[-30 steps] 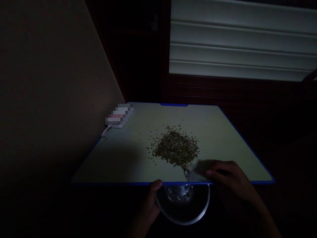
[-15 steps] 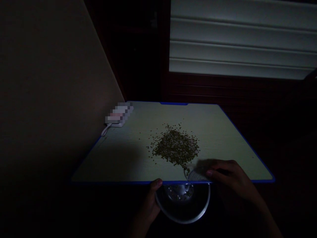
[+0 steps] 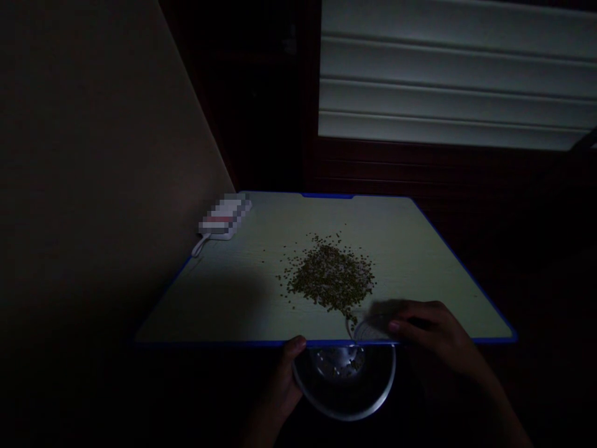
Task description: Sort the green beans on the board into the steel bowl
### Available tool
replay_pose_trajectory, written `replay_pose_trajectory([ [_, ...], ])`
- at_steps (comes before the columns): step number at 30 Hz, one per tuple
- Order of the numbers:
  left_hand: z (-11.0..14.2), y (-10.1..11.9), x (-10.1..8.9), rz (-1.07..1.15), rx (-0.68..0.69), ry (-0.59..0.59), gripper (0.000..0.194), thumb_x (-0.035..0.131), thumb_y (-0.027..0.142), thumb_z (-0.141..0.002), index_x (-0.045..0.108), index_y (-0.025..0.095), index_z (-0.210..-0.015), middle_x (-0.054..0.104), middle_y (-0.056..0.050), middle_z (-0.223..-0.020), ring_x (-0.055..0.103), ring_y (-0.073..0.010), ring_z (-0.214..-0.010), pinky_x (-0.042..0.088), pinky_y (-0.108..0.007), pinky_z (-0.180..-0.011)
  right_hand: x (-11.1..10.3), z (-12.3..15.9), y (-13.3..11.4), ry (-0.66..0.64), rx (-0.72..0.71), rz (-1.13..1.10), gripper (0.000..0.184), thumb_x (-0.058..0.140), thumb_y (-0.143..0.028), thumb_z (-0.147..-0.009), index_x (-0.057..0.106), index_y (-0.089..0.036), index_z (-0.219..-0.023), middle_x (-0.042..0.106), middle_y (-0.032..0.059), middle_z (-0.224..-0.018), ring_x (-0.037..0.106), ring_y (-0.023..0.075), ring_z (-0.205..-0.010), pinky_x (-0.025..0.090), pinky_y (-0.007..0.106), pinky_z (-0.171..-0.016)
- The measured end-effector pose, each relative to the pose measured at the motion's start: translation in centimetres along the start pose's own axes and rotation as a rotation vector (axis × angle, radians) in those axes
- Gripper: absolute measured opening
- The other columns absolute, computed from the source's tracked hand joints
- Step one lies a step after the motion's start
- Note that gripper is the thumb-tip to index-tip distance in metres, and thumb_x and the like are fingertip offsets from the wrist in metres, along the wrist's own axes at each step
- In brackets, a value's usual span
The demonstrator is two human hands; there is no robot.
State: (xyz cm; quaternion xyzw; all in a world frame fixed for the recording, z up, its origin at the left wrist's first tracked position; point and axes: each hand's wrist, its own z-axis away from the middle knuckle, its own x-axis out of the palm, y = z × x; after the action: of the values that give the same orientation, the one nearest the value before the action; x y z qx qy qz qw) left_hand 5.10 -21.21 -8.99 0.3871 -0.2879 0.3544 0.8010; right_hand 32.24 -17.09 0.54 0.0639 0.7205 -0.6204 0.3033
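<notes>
A heap of small brownish-green seeds or grains (image 3: 332, 277) lies on a pale tabletop (image 3: 401, 242) with a blue rim. My left hand (image 3: 285, 379) grips a metal bowl (image 3: 380, 401) by its left side, under the near edge of the table, with the thumb up at that edge. Some grains lie inside the bowl. My right hand (image 3: 431, 326) is at the near edge, right of the heap, pinching a clear, curved-edged piece (image 3: 370, 328) that lies low against the tabletop. A few grains sit beside its left edge. What kind of thing it is I cannot make out.
A white device with a strap (image 3: 228, 221), partly blurred out, rests at the table's far left corner, close to a wall or panel (image 3: 116, 124). Beyond the table stands dark wood furniture with pale slats (image 3: 443, 81). The room is dim.
</notes>
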Motion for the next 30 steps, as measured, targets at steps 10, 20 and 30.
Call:
replay_pose_trajectory([
  [10, -0.24, -0.02, -0.23, 0.014, 0.001, 0.059, 0.009, 0.074, 0.022, -0.070, 0.072, 0.016, -0.063, 0.076, -0.004, -0.061, 0.074, -0.0286, -0.077, 0.048, -0.044, -0.096, 0.02, -0.03, -0.04, 0.007, 0.000, 0.006, 0.029, 0.064, -0.041, -0.088, 0.070, -0.018, -0.072, 0.066, 0.0014, -0.071, 0.060, 0.0153, -0.066, 0.045, 0.026, -0.062],
  [20, -0.29, -0.09, -0.44, -0.018, -0.022, 0.031, 0.014, 0.072, 0.027, -0.072, 0.075, 0.013, -0.072, 0.079, -0.010, -0.070, 0.072, -0.0338, -0.092, 0.046, -0.047, -0.099, 0.08, 0.01, 0.32, 0.001, 0.013, -0.006, 0.025, 0.065, -0.039, -0.087, 0.072, -0.019, -0.074, 0.068, 0.0012, -0.074, 0.062, 0.0159, -0.068, 0.046, 0.028, -0.065],
  [30, -0.18, -0.16, -0.55, 0.016, -0.009, 0.007, 0.010, 0.073, 0.024, -0.073, 0.075, 0.015, -0.067, 0.077, -0.006, -0.063, 0.074, -0.0288, -0.079, 0.047, -0.044, -0.099, 0.41, -0.01, 0.55, 0.126, 0.100, -0.031, 0.027, 0.063, -0.043, -0.087, 0.074, -0.019, -0.079, 0.072, 0.0030, -0.080, 0.063, 0.0184, -0.072, 0.048, 0.028, -0.063],
])
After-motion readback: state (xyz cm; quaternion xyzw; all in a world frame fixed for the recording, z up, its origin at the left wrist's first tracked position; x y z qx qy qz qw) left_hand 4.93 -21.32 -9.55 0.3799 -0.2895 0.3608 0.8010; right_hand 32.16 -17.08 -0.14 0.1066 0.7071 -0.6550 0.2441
